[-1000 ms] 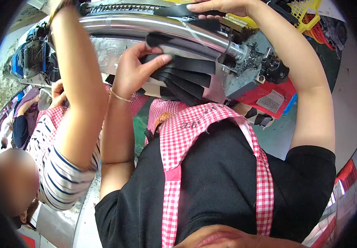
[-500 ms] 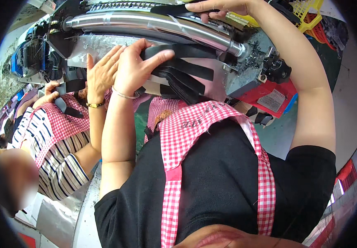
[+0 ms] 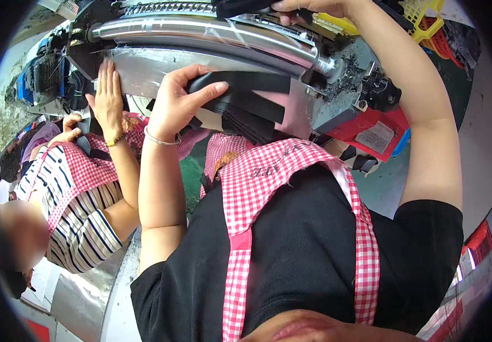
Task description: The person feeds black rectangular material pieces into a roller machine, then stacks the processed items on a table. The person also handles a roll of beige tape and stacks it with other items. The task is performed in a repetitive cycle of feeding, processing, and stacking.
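My left hand (image 3: 180, 98) is closed around a fanned bunch of black strips (image 3: 251, 109); they look like flat fabric or rubber and point right over the metal plate (image 3: 143, 71). Its thumb presses on top of them. At the top edge, beyond the shiny metal roller (image 3: 200, 28), my right hand (image 3: 311, 8) is partly cut off by the frame. Its fingers are on a dark strip-like piece (image 3: 240, 7) above the roller's far side. Between my hands the machine's roller runs from left to right.
On the left, a co-worker in a striped shirt has one hand (image 3: 107, 94) flat at the plate's left end; the other hand (image 3: 70, 126) holds dark strips. Dark scraps (image 3: 351, 65) lie by the roller's right end. A yellow basket (image 3: 423, 17) stands at the far right.
The co-worker's near hand has moved left along the plate, away from my left hand. My left hand's strips have tilted and shifted slightly. The dark piece at my right hand has moved.
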The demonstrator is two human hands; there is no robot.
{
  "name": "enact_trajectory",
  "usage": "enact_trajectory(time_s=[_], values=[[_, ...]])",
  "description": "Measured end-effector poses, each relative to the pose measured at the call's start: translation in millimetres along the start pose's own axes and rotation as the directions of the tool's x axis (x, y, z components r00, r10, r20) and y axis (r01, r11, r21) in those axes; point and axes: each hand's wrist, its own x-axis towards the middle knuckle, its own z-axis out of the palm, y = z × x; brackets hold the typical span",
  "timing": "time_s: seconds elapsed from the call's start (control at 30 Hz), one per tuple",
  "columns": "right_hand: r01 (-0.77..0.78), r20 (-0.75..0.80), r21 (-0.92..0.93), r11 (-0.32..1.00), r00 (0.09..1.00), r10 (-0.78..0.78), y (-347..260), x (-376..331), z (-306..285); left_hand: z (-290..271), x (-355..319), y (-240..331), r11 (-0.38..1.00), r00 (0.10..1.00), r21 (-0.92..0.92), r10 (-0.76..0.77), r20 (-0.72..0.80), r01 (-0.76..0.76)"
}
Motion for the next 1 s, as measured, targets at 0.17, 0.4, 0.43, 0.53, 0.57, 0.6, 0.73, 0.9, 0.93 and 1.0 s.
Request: enact_trajectory(time_s=[0.17, 0.4, 0.43, 0.53, 0.57, 0.6, 0.73, 0.9, 0.93, 1.0], values=[[-0.003, -0.004, 0.127, 0.992, 1.0, 0.003, 1, -2, 5, 6, 7, -1, 0.963, 0.987, 0.27, 0.055, -0.148, -0.014], [-0.049, -0.061, -0.143, 0.988, 0.997, 0.041, -26, -8, 19, 5, 16, -2, 0.969, 0.988, 0.221, 0.129, -0.087, -0.107], [0.006, -0.019, -0.132, 0.991, 1.0, -0.009, -21, -6, 17, 4, 13, -9, 0.982, 0.986, 0.112, 0.158, -0.06, -0.15], [0.068, -0.001, -0.038, 0.997, 0.998, -0.068, 4, 0, 6, 0, 10, -5, 0.998, 0.999, 0.041, 0.04, 0.01, -0.04], [0.065, 0.018, -0.011, 0.998, 0.998, -0.065, 15, 8, -4, 1, 13, -2, 0.997, 1.0, 0.081, 0.013, 0.001, -0.013], [0.061, 0.042, 0.015, 0.998, 0.997, -0.061, 22, 17, -10, 1, 15, -1, 0.993, 1.0, 0.118, -0.014, -0.013, 0.016], [-0.007, 0.009, 0.114, 0.993, 1.0, 0.006, 6, 13, 3, 12, 38, 14, 0.904, 0.986, 0.422, -0.002, -0.165, 0.072], [0.076, 0.001, -0.047, 0.996, 0.997, -0.076, 4, 2, 8, -7, 24, 1, 1.0, 0.991, -0.006, 0.0, 0.132, 0.001], [0.101, -0.013, -0.059, 0.993, 0.995, -0.102, 13, 5, 4, -11, 21, 0, 0.998, 0.989, -0.033, -0.039, 0.141, 0.044], [0.082, -0.054, -0.053, 0.995, 0.995, -0.084, 19, 9, -6, -16, 15, -1, 0.988, 0.983, -0.09, -0.11, 0.146, 0.124]])
